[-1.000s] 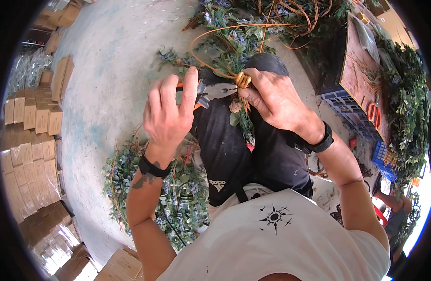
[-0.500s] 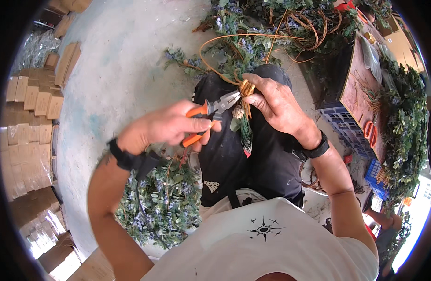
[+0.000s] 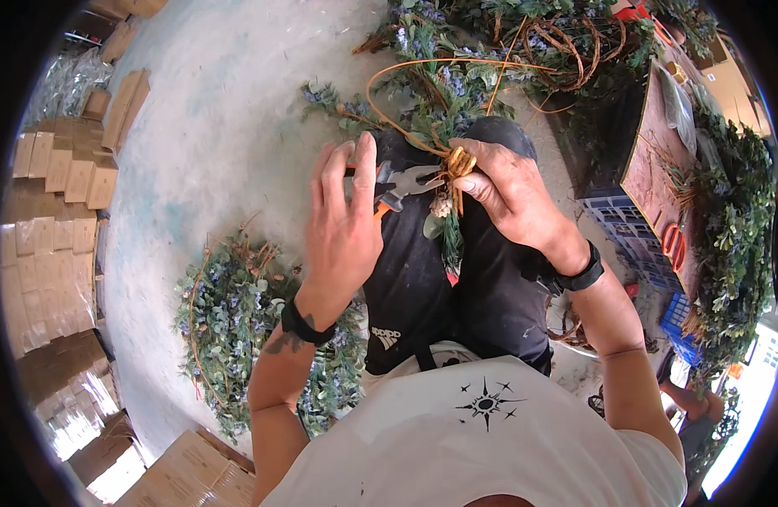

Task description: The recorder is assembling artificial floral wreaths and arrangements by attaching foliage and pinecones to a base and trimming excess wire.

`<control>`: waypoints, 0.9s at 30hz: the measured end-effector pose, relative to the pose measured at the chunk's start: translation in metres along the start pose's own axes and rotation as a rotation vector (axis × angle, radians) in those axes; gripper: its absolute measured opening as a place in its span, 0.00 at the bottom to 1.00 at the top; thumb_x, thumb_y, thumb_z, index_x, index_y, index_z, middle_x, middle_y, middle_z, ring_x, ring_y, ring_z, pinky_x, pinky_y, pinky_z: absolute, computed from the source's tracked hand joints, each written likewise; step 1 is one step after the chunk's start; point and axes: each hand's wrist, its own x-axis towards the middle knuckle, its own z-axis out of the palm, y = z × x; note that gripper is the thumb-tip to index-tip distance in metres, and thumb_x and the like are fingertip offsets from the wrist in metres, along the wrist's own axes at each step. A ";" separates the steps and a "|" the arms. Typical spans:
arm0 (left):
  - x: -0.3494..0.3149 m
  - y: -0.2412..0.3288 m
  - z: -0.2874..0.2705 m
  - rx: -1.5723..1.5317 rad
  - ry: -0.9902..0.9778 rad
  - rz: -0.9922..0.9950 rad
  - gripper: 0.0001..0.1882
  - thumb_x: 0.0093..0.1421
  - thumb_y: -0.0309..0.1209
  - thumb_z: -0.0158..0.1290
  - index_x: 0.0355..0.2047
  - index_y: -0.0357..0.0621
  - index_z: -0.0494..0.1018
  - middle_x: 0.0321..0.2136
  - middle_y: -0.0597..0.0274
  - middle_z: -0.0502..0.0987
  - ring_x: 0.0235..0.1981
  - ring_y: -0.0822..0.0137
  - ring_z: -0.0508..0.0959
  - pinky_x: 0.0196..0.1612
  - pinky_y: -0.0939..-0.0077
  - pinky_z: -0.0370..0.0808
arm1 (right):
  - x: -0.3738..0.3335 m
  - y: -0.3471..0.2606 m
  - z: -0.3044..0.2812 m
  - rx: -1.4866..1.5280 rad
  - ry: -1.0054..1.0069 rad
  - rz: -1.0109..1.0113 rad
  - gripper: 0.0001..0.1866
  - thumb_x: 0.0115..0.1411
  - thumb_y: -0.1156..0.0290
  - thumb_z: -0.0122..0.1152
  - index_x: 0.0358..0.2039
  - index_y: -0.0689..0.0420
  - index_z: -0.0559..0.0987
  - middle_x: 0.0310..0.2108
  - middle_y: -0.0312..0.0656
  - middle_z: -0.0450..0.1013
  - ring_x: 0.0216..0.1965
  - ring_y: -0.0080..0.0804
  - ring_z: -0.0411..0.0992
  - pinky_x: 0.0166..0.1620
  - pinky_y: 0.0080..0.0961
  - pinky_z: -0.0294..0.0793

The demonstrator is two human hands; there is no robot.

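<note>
My left hand (image 3: 345, 224) holds orange-handled pliers (image 3: 406, 186), its fingers pointing up past the handles. Their grey jaws are spread and reach the tan coiled binding (image 3: 459, 162) between my knees. My right hand (image 3: 515, 190) pinches that binding between thumb and fingers. From it a long thin orange-tan strand (image 3: 380, 80) loops up and away to the far right. Below the binding hangs a green sprig (image 3: 451, 243) with a pale cone-like piece (image 3: 442, 205). Leafy branches with bluish flowers (image 3: 444, 97) lie just beyond my hands.
Another heap of flowered greenery (image 3: 237, 329) lies on the floor to my left. Cardboard boxes (image 3: 55, 169) are stacked along the far left. At my right, a board over blue crates (image 3: 630, 228) carries red-handled scissors (image 3: 674, 246). Part of another person (image 3: 693, 401) shows at lower right.
My left hand has turned from a sideways grip to upright, fingers now pointing away from me. The pliers' jaws have opened wider. My right hand keeps its pinch on the binding.
</note>
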 end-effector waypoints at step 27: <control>0.017 -0.017 -0.022 0.193 -0.119 0.123 0.25 0.54 0.28 0.63 0.54 0.46 0.77 0.37 0.64 0.76 0.35 0.65 0.78 0.31 0.69 0.77 | 0.002 0.003 0.000 -0.013 -0.033 0.003 0.24 0.71 0.59 0.57 0.61 0.59 0.73 0.44 0.52 0.78 0.48 0.56 0.76 0.49 0.46 0.77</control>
